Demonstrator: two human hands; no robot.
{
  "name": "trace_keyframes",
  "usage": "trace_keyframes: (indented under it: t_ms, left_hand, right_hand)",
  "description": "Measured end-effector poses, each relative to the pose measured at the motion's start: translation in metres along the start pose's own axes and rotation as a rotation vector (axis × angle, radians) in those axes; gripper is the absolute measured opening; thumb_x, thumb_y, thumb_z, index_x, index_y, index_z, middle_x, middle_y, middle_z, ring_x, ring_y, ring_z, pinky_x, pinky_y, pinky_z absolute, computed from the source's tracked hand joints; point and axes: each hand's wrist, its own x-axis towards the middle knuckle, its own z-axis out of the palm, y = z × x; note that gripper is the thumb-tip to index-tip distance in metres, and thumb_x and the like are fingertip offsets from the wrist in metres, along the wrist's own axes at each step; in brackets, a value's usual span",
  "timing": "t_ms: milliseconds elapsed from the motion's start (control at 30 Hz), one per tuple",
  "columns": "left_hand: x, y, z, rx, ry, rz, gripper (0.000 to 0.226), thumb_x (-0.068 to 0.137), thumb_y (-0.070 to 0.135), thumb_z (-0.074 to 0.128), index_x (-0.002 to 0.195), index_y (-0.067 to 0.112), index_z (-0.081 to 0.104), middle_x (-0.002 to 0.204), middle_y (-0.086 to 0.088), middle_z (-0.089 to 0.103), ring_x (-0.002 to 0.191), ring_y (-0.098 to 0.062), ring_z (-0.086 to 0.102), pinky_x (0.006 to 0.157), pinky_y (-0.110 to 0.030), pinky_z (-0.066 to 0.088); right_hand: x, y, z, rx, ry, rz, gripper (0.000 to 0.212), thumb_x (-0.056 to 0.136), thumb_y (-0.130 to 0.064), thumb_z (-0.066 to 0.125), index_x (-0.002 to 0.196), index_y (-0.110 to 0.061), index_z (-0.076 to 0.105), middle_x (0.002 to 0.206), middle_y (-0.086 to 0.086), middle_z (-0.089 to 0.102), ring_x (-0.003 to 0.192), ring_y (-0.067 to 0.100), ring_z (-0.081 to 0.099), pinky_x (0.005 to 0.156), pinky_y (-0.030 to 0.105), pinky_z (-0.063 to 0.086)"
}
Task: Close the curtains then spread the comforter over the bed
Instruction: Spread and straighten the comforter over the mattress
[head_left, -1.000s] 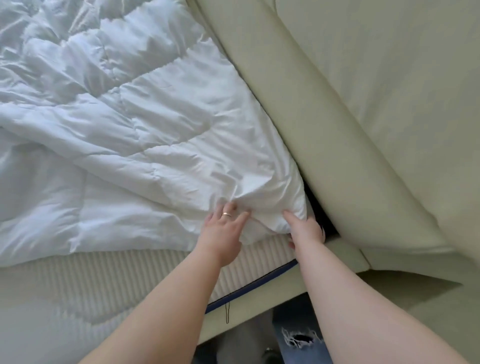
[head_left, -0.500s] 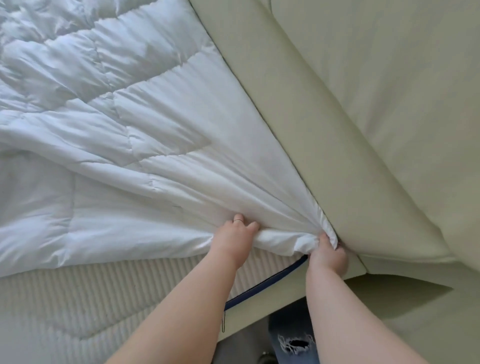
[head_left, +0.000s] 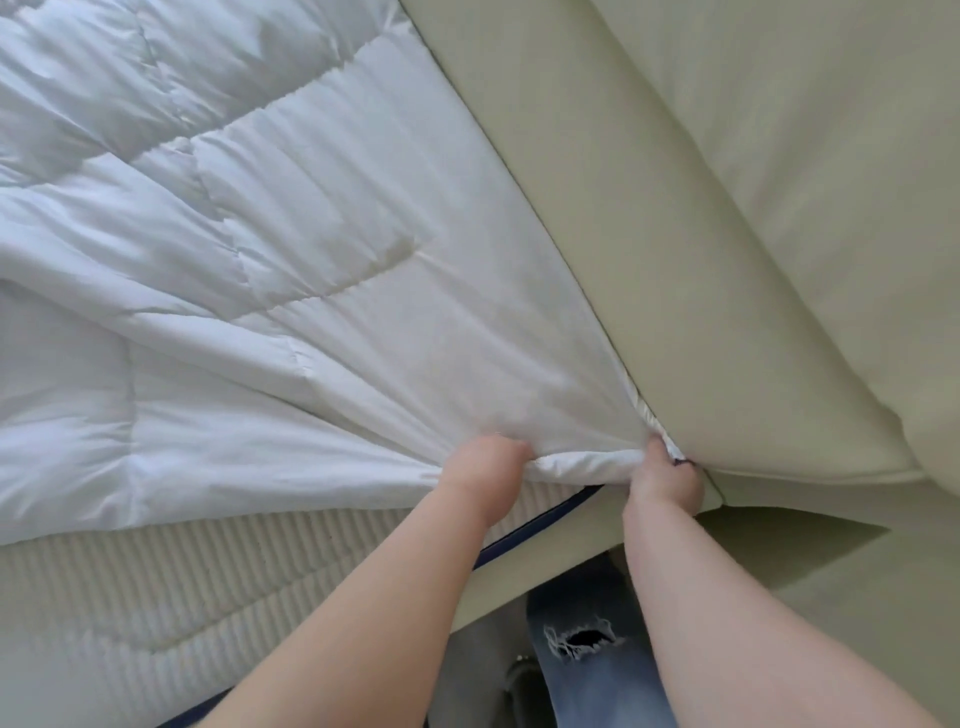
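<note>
The white quilted comforter (head_left: 260, 270) lies across the cream ribbed mattress (head_left: 156, 587), its corner against the pale green padded headboard (head_left: 675, 260). The left hand (head_left: 483, 467) and right hand (head_left: 665, 480) each grip its edge, fingertips buried in blurred fabric. The comforter's far side runs out of view.

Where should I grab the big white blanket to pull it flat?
Grab the comforter by its rolled edge at the corner beside the headboard, coming from the bedside. The left hand and right hand grip there now, and the tight folds fanning from them show the pull spreads well.
</note>
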Motion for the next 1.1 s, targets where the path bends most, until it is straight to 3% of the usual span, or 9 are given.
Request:
trace_keyframes:
  t_ms: [167,300,433,533,633,733,867,1000,1100]
  left_hand:
    - [-0.016,-0.016,0.024,-0.064,0.067,0.101,0.051,0.091,0.008,0.045,0.141,0.019,0.045,0.135,-0.005,0.048,0.124,-0.027,0.047,0.102,-0.035,0.041]
    - [-0.059,-0.053,0.046,0.043,0.265,0.198,0.061,0.079,0.015,0.057,0.137,0.023,0.041,0.129,-0.004,0.048,0.114,-0.026,0.048,0.094,-0.037,0.043]
    - [-0.101,-0.108,0.056,0.009,0.485,0.078,0.056,0.063,0.012,0.069,0.116,0.020,0.053,0.114,-0.007,0.055,0.097,-0.031,0.057,0.081,-0.039,0.050]
    - [-0.133,-0.165,0.066,0.004,0.412,-0.205,0.065,0.073,0.017,0.064,0.135,0.026,0.044,0.138,-0.007,0.045,0.124,-0.031,0.046,0.099,-0.044,0.040]
    - [-0.159,-0.220,0.075,0.013,0.267,-0.439,0.077,0.086,0.021,0.045,0.156,0.031,0.014,0.163,-0.006,0.009,0.149,-0.027,0.008,0.119,-0.042,0.011]
    - [-0.173,-0.258,0.074,0.161,0.287,-0.445,0.079,0.090,0.022,0.042,0.157,0.037,0.003,0.164,-0.006,0.003,0.149,-0.030,0.003,0.120,-0.043,-0.001]
    - [-0.172,-0.297,0.061,0.208,0.362,-0.583,0.075,0.093,0.025,0.041,0.154,0.043,0.002,0.163,-0.009,0.006,0.149,-0.033,-0.001,0.120,-0.047,-0.003]
    - [-0.171,-0.332,0.049,0.258,0.370,-0.634,0.068,0.095,0.025,0.042,0.154,0.042,0.014,0.158,-0.014,0.021,0.144,-0.036,0.017,0.119,-0.048,0.012]
    - [-0.167,-0.343,0.040,0.291,0.418,-0.594,0.062,0.091,0.013,0.041,0.150,0.029,0.031,0.143,-0.015,0.042,0.126,-0.037,0.040,0.106,-0.046,0.031]
  right_hand:
    - [-0.030,0.022,0.020,0.140,-0.004,0.156,0.044,0.089,-0.051,0.056,0.111,-0.013,0.061,0.103,0.007,0.068,0.089,0.030,0.067,0.078,0.043,0.057]
    - [-0.103,0.045,0.033,0.086,0.034,0.018,0.030,0.098,-0.040,0.053,0.107,-0.012,0.055,0.092,0.003,0.061,0.078,0.023,0.061,0.066,0.034,0.045]
    - [-0.160,0.078,0.048,-0.313,-0.401,-0.525,0.015,0.097,-0.031,0.055,0.092,-0.017,0.051,0.084,0.001,0.055,0.077,0.023,0.056,0.060,0.029,0.043]
    - [-0.188,0.093,0.075,-0.758,-0.705,-1.186,0.013,0.093,-0.031,0.058,0.102,-0.023,0.054,0.098,-0.005,0.051,0.092,0.015,0.049,0.078,0.028,0.045]
    - [-0.207,0.106,0.113,-1.202,-0.903,-1.434,0.047,0.090,-0.035,0.058,0.134,-0.023,0.044,0.130,0.002,0.043,0.121,0.024,0.040,0.098,0.038,0.042]
    - [-0.216,0.107,0.146,-1.596,-0.799,-1.541,0.067,0.087,-0.024,0.056,0.146,-0.025,0.025,0.145,0.010,0.029,0.132,0.033,0.030,0.099,0.047,0.041]
    - [-0.222,0.104,0.167,-1.708,-0.660,-1.612,0.052,0.088,-0.012,0.051,0.136,-0.024,0.033,0.139,0.013,0.031,0.127,0.035,0.033,0.087,0.047,0.043]
    - [-0.221,0.103,0.170,-1.661,-0.660,-1.647,0.036,0.093,-0.008,0.045,0.127,-0.018,0.044,0.131,0.012,0.044,0.123,0.034,0.040,0.079,0.042,0.041]
    - [-0.214,0.094,0.168,-1.664,-0.706,-1.635,0.034,0.095,-0.008,0.043,0.127,-0.017,0.047,0.132,0.009,0.051,0.127,0.031,0.044,0.088,0.043,0.043]
